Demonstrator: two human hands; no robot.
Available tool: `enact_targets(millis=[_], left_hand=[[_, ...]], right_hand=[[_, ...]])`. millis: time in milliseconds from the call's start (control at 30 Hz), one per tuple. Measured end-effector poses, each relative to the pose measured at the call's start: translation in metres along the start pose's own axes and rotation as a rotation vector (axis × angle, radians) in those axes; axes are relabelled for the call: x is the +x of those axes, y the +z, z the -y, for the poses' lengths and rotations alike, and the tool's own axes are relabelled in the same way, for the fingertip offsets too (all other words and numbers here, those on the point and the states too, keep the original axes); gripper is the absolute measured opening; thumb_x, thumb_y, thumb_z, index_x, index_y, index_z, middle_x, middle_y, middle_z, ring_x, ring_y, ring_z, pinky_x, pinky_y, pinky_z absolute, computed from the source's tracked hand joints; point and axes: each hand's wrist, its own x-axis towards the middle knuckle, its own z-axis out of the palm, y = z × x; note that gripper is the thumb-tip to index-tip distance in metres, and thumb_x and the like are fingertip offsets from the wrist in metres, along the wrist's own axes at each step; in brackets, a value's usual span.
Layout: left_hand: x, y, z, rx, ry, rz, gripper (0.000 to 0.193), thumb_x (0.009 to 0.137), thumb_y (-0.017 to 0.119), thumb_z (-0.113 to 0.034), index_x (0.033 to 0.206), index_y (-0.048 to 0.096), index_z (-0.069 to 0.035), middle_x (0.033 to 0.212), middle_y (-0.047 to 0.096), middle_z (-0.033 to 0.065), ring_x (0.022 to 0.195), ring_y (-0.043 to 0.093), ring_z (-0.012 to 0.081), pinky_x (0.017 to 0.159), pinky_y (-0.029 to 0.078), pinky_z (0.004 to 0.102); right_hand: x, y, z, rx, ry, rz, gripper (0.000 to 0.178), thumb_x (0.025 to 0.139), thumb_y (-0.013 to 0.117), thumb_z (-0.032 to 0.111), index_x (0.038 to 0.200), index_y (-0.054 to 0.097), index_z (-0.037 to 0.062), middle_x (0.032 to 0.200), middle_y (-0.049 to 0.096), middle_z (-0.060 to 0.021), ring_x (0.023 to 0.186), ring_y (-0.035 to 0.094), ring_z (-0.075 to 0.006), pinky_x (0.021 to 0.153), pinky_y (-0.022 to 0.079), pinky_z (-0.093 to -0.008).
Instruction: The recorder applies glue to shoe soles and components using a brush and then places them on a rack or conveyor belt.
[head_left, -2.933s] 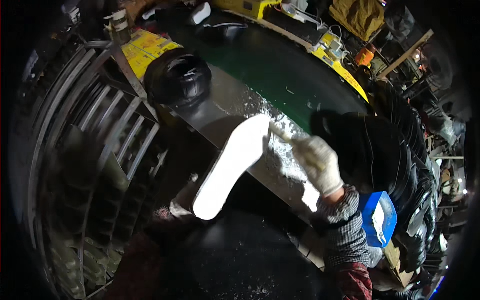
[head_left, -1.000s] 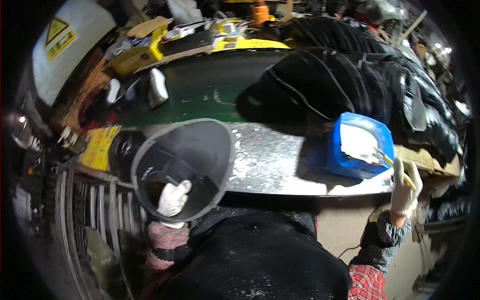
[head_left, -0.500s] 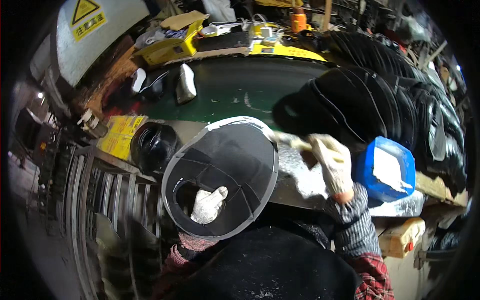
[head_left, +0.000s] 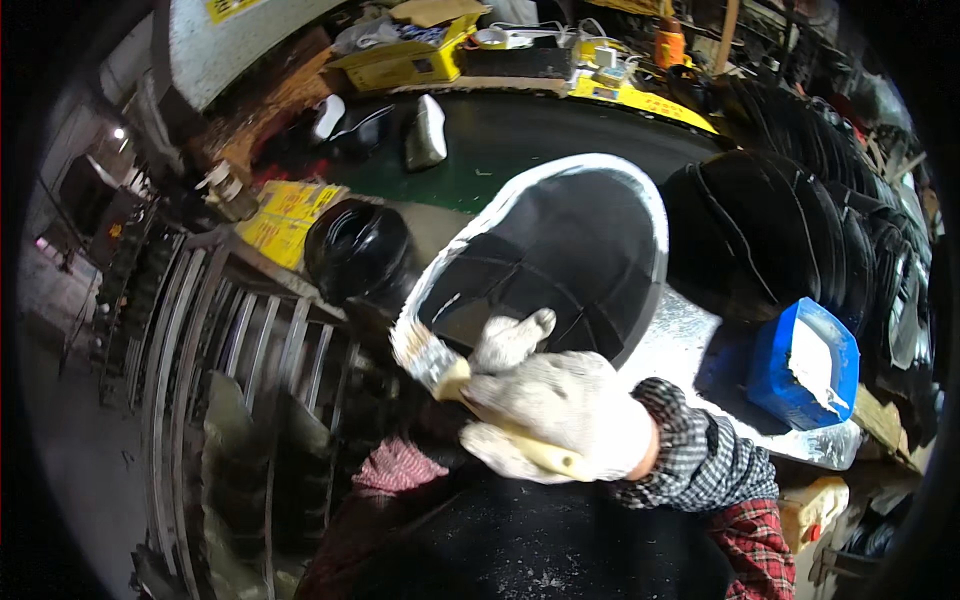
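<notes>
Tilted in front of me is a large oval black piece [head_left: 580, 240], dark and seamed inside, with wet white coating along much of its rim. My left hand [head_left: 510, 338], in a pale work glove, grips it at its lower part; the thumb shows over the inner face while the other fingers are hidden. In my right hand [head_left: 565, 415], also gloved, is a paintbrush [head_left: 430, 362] with a light handle. Its white-smeared bristles touch the rim at the lower left. The right hand crosses in front of the left.
A blue tub [head_left: 805, 365] of white paste stands at the right on a metal plate [head_left: 690, 340]. Black curved pieces [head_left: 770, 230] are stacked behind it. A black round object [head_left: 358, 250] lies beside a yellow box [head_left: 290, 220]. Metal racks [head_left: 240, 345] stand at the left.
My right hand has swept the brush from the rim's upper right to its lower left. White coating now covers more of the rim. The view has shifted, and the piece sits further right.
</notes>
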Motion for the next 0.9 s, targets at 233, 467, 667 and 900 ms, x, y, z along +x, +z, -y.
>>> enact_targets(millis=[233, 467, 667, 900], left_hand=[[0.047, -0.031, -0.043, 0.218, 0.014, -0.041, 0.02, 0.092, 0.064, -0.019, 0.086, 0.067, 0.0, 0.076, 0.064, 0.0023, 0.066, 0.06, 0.0112, 0.06, 0.048, 0.0259], [0.017, 0.0, -0.053, 0.488, 0.152, -0.115, 0.021, 0.093, 0.061, -0.018, 0.077, 0.063, -0.005, 0.068, 0.058, -0.0016, 0.058, 0.051, 0.0072, 0.05, 0.038, 0.022], [-0.018, 0.014, -0.042, 0.258, 0.297, -0.137, 0.02, 0.095, 0.055, -0.014, 0.111, 0.059, -0.002, 0.1, 0.063, 0.006, 0.085, 0.059, 0.0138, 0.072, 0.047, 0.0254], [0.01, 0.01, -0.032, -0.226, 0.266, -0.153, 0.045, 0.095, 0.046, -0.003, 0.14, 0.04, 0.0, 0.135, 0.052, 0.0131, 0.117, 0.055, 0.0256, 0.104, 0.044, 0.0369]], right_hand=[[-0.094, -0.054, -0.017, 0.137, 0.13, 0.285, 0.02, 0.086, 0.07, 0.021, 0.09, 0.065, 0.0021, 0.068, 0.062, -0.0058, 0.061, 0.065, -0.0199, 0.052, 0.054, -0.0308], [-0.12, -0.081, 0.004, -0.22, 0.31, -0.121, 0.012, 0.087, 0.067, 0.008, 0.088, 0.069, -0.0035, 0.073, 0.067, -0.0058, 0.06, 0.063, -0.0113, 0.057, 0.053, -0.0238], [-0.112, -0.105, -0.049, -0.004, 0.637, -0.664, 0.018, 0.096, 0.053, 0.006, 0.107, 0.063, -0.0033, 0.092, 0.067, -0.0107, 0.072, 0.063, -0.0093, 0.062, 0.053, -0.0218], [-0.166, -0.043, -0.048, 0.08, 0.676, -0.256, 0.012, 0.083, 0.063, -0.008, 0.094, 0.067, -0.0047, 0.085, 0.069, -0.0146, 0.073, 0.067, -0.0183, 0.065, 0.054, -0.0288]])
